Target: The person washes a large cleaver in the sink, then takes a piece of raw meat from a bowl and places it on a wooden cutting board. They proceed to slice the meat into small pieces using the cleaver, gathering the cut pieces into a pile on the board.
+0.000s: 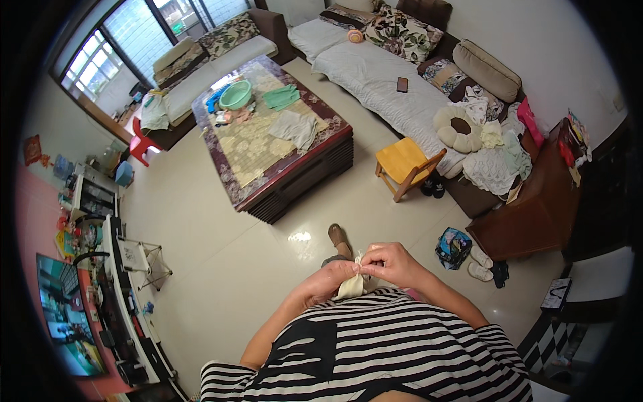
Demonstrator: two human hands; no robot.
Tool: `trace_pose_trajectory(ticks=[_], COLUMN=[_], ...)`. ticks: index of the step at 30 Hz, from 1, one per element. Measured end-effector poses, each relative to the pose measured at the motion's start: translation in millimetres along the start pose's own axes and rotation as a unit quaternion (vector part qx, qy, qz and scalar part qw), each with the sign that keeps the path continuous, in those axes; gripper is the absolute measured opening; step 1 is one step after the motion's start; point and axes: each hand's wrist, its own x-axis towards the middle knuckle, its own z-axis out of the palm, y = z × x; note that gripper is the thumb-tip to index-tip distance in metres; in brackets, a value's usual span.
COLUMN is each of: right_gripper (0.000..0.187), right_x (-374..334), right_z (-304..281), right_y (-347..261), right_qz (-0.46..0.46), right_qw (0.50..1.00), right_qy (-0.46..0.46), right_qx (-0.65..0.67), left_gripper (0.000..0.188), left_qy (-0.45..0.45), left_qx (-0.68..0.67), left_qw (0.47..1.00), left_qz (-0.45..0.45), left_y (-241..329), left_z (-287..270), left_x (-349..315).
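Note:
Close in front of my striped shirt, both hands meet over a small piece of cream cloth (351,289) with thin white strings sticking up at its gathered top. My left hand (326,280) is closed on the cloth from the left, thumb near the gathered part. My right hand (394,263) pinches the strings, its fingertips touching those of the left. The cloth hangs below the fingers; whether it is a pouch or part of a garment I cannot tell. Part of it is hidden behind my left hand and the shirt.
Ahead stands a low table (295,179) with a green basin (236,95) and folded cloths. A small wooden chair (404,163) is to its right, before a long sofa (375,74). A patterned bag (454,248) and shoes (480,271) lie on the floor at right.

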Motion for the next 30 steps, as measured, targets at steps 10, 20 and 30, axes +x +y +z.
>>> trace_pose_trajectory(ticks=[10, 20, 30], right_gripper=[0.009, 0.020, 0.035], right_x=[202, 364, 512], right_z=[-115, -267, -460], right_y=[69, 200, 561], right_qz=[0.122, 0.294, 0.510], right_qw=[0.971, 0.880, 0.814], right_qy=[0.086, 0.283, 0.274], right_qx=[0.188, 0.243, -0.043], left_gripper=[0.033, 0.030, 0.045], left_qy=[-0.046, 0.269, 0.547], left_qx=[-0.083, 0.263, 0.440], left_qw=[0.995, 0.902, 0.708], left_qz=[0.020, 0.211, -0.080], left_y=[196, 337, 378], left_z=[-94, -233, -380], left_x=[158, 248, 356])
